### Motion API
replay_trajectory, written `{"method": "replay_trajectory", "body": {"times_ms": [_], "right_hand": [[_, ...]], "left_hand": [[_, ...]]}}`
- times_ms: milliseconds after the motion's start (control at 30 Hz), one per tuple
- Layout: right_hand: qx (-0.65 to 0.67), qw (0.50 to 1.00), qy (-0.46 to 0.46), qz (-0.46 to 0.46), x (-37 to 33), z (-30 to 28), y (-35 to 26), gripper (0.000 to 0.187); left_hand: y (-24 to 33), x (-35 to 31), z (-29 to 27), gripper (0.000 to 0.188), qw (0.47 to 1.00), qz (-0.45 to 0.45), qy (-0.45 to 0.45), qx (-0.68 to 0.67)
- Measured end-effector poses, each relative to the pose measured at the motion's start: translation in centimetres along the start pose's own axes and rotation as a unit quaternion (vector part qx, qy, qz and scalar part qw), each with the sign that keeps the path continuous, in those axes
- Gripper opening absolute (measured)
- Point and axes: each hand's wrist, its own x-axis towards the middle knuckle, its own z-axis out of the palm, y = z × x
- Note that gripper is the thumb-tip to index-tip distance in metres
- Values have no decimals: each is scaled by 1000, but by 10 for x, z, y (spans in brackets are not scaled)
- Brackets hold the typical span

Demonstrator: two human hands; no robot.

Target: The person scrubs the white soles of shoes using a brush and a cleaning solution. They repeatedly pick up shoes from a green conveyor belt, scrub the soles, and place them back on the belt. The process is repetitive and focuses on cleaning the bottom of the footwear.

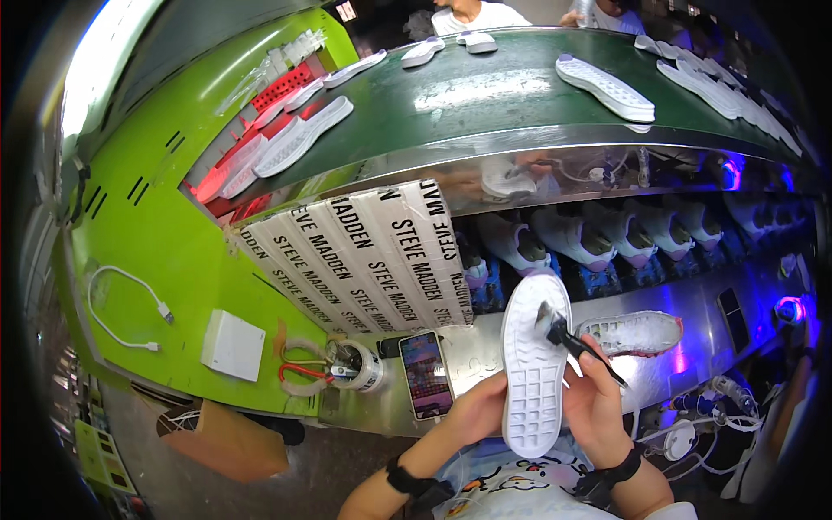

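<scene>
A white shoe sole, its gridded inner face toward me, stands lengthwise in front of my chest. My left hand is closed on its left edge. In the fingers of my right hand is a brush with a black handle. Its bristle end meets the upper part of the sole's inner face. Just to the right, a second sole with a reddish rim lies on the metal bench.
Behind the bench, several white shoes stand in a row. A green conveyor carries more soles. To the left are a printed carton, a jar, a phone, a white box and a cable. Two people sit across.
</scene>
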Motion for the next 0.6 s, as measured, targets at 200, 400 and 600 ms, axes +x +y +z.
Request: {"method": "replay_trajectory", "body": {"times_ms": [200,400,600], "right_hand": [[-466,790,-4,-398,7,8,-39,23],[-567,751,-102,-321,-4,-15,-57,29],[-549,791,-231,-136,-12,-17,-45,26]], "left_hand": [[-5,55,39,50,988,-4,-132,-78],[-19,65,12,50,986,-19,-84,-146],[-14,67,11,57,977,11,-124,-174]]}}
